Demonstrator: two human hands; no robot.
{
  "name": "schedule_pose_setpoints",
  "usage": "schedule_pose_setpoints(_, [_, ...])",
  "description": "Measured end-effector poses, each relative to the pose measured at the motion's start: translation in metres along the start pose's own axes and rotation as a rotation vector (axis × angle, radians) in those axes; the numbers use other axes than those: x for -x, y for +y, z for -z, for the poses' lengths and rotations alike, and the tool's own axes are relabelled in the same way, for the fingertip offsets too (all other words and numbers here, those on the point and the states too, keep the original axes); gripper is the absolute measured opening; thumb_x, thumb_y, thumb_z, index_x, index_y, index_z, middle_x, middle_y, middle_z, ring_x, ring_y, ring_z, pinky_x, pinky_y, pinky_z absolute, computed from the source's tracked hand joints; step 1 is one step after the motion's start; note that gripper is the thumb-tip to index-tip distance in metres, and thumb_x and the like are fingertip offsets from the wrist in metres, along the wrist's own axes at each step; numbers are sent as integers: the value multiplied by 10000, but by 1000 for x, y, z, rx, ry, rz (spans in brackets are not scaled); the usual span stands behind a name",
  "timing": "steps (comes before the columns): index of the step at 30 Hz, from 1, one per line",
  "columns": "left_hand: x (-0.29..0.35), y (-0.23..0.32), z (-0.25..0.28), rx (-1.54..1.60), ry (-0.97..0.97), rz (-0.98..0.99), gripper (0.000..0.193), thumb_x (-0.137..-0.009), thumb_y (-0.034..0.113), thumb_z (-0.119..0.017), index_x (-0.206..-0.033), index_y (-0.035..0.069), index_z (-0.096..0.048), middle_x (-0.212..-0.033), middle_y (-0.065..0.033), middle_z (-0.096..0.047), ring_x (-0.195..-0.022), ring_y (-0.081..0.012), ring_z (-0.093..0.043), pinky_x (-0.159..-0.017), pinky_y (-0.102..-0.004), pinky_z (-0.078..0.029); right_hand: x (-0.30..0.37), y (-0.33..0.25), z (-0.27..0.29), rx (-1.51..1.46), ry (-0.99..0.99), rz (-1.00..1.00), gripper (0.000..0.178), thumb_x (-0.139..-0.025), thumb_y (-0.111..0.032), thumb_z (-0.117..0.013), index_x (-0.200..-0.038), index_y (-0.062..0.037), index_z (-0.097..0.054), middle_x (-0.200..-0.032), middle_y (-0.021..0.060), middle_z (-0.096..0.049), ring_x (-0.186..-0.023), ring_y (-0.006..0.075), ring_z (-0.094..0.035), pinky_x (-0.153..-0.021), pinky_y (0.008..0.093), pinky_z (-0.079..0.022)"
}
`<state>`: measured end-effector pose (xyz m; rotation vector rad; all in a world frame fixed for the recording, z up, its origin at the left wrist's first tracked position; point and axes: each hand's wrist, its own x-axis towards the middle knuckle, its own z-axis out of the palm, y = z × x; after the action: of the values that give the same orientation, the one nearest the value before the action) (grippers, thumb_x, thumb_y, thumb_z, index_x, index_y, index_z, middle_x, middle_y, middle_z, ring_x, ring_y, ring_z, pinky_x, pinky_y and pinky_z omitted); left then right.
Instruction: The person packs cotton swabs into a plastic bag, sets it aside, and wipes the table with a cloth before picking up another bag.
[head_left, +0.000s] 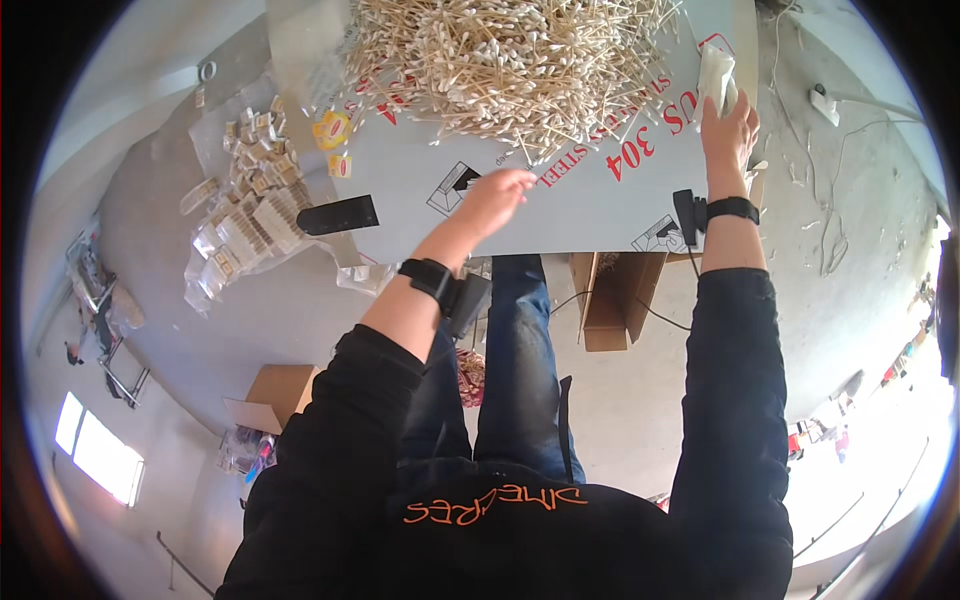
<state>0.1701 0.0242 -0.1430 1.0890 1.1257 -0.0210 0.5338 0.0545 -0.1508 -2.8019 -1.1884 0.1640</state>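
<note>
1. White pouch: in the right hand, fingers closed around its near end; contents cannot be told.
2. Cotton swabs: large loose heap on the desk, beyond the left hand and left of the right.
3. Left hand: just short of the heap's near edge, fingers curled together; cannot tell whether they pinch anything.
4. Small packs: clustered left of the left hand, past a black strip.
5. Progress (judged): some packing perhaps done; with so many swabs loose, most seems left.
</note>
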Motion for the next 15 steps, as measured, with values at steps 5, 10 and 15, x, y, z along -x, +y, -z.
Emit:
schedule_pose_setpoints(5, [-23, 7, -31, -67, -61, -55, 335, -940, 158, -411, -1246, 40, -481, -1015, -63, -601, -833, -128, -583, -743, -238, -459, -25, 4, -9, 45, -75, 8, 647, -806, -431, -540, -1339, -118, -350, -1319, 136, -399, -1220, 296, -396, -1002, 378, -343])
schedule_pose_setpoints(10, [-41, 25, -7, -6, -6, -23, 353, -948, 183, -406, -1266, 41, -461, -1031, -61, -599, -852, -124, -582, -749, -247, -456, -34, 14, -5, -109, -88, -3, 501, -802, -289, -508, -1246, -63, -446, -1185, 193, -507, -1118, 340, -482, -947, 401, -389])
schedule_pose_setpoints(15, [-44, 31, 17, -94, 30, 13, 371, -952, 214, -402, -1286, 58, -449, -1100, -48, -600, -887, -128, -588, -758, -255, -458, 47, 3, 26, -400, 50, -88, 454, -793, -221, -518, -1195, -16, -470, -1131, 196, -529, -1067, 349, -497, -918, 416, -391])
